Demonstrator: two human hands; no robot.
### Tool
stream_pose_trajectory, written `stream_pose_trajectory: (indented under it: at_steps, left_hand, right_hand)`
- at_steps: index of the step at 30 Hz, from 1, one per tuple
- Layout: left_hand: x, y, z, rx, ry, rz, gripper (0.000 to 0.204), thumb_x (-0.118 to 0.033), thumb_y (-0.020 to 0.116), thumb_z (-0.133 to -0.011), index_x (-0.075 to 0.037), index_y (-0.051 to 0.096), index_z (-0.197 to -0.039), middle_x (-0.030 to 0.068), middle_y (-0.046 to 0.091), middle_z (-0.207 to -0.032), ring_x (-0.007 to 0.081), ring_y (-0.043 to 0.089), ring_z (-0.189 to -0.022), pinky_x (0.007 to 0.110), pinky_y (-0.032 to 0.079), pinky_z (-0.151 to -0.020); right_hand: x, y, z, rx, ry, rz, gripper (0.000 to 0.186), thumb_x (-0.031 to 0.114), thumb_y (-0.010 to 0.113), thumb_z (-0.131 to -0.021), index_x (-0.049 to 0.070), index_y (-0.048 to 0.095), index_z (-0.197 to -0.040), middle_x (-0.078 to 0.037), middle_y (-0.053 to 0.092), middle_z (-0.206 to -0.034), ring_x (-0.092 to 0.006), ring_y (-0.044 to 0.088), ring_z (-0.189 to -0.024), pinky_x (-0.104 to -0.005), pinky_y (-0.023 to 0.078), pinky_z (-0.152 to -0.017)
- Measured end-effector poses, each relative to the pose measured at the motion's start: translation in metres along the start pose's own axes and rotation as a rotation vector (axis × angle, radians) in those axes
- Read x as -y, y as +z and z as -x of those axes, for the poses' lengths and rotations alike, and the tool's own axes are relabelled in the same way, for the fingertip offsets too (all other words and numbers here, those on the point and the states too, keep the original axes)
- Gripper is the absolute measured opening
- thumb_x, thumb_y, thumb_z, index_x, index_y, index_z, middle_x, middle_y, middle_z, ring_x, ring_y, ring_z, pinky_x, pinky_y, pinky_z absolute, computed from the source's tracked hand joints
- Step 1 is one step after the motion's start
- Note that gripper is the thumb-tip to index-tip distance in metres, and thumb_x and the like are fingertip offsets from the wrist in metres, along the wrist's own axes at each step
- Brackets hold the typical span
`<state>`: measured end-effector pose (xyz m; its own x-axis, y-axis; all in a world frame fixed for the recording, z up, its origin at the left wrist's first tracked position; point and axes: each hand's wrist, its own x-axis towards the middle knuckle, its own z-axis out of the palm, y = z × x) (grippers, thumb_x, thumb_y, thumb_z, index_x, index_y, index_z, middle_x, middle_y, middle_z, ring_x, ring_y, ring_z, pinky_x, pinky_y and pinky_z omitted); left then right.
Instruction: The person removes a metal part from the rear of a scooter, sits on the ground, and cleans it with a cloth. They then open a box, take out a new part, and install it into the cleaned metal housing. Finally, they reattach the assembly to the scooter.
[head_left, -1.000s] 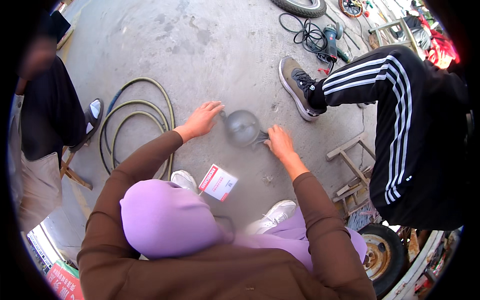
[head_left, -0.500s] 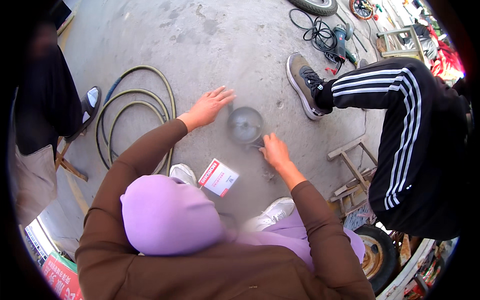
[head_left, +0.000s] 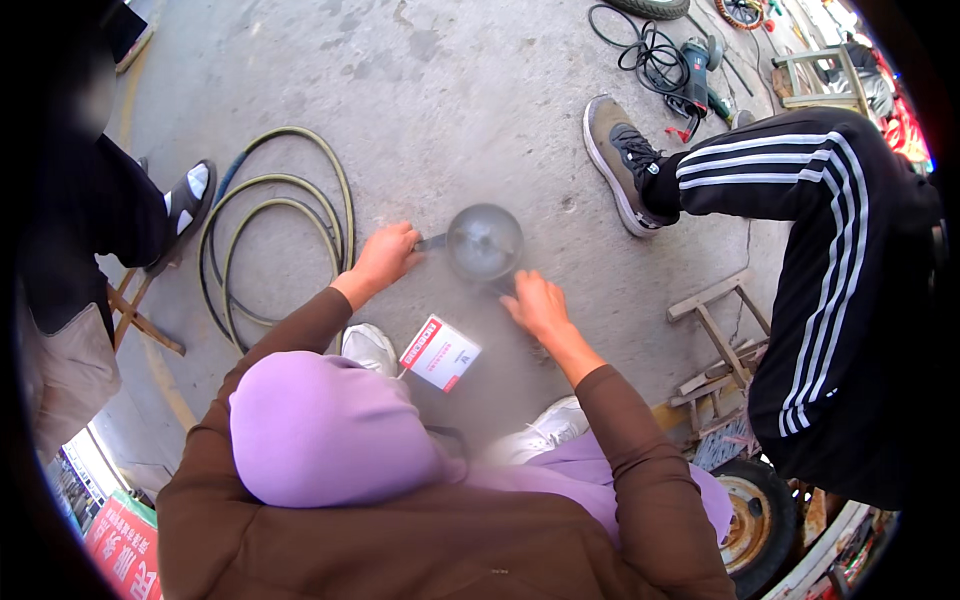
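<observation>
A round, dark grey metal pan-like piece (head_left: 485,243) with a short handle on its left and another at its lower right is in front of me over the concrete. My left hand (head_left: 391,255) is closed round the left handle. At the lower right, my right hand (head_left: 538,302) grips the other handle, most of which its fingers hide. Between my white shoes and the piece lies a white and red card (head_left: 441,353) on a cord. A haze blurs the area below the piece.
Coiled hose (head_left: 270,235) lies to my left. On the right are another person's shoe (head_left: 620,165) and striped trouser leg, with a corded angle grinder (head_left: 697,75) beyond. A wooden frame (head_left: 715,325) and a wheel (head_left: 750,510) stand lower right; another person's sandal (head_left: 190,210) is far left.
My left hand has gone from open and spread to closed on the left handle, moving down and left. That handle has swung from upper left to left. The right hand keeps its hold.
</observation>
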<state>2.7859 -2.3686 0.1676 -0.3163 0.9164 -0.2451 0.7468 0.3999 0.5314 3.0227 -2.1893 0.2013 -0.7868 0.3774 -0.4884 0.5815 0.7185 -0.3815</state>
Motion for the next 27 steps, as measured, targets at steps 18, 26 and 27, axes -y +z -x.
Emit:
stream_pose_trajectory:
  at_steps: [18,26,27]
  left_hand:
    - [-0.012,0.019,0.014,-0.009,-0.12,0.203,0.032,-0.021,0.075,-0.069,0.001,0.055,-0.081,0.0184,0.059,-0.079,0.0362,0.058,-0.075,0.043,0.046,-0.066]
    - [-0.011,0.02,0.014,-0.008,-0.141,0.268,0.031,-0.02,0.074,-0.069,0.001,0.055,-0.081,0.0185,0.059,-0.08,0.0359,0.058,-0.077,0.042,0.046,-0.068]
    - [-0.01,0.02,0.014,-0.005,-0.144,0.276,0.031,-0.02,0.074,-0.069,0.001,0.055,-0.082,0.0183,0.059,-0.08,0.0357,0.058,-0.076,0.042,0.046,-0.068]
  right_hand:
    - [0.0,0.0,-0.014,0.028,0.005,-0.053,0.035,0.024,0.075,-0.074,-0.001,0.056,-0.091,-0.022,0.061,-0.092,-0.04,0.062,-0.085,-0.0467,0.051,-0.074]
    - [-0.001,-0.001,-0.016,0.049,0.018,-0.074,0.036,0.024,0.075,-0.075,-0.001,0.055,-0.091,-0.02,0.061,-0.092,-0.0388,0.061,-0.087,-0.0455,0.05,-0.076]
    - [-0.002,-0.001,-0.016,0.05,0.017,-0.076,0.036,0.024,0.075,-0.075,-0.001,0.055,-0.091,-0.02,0.061,-0.092,-0.0388,0.061,-0.087,-0.0454,0.05,-0.076]
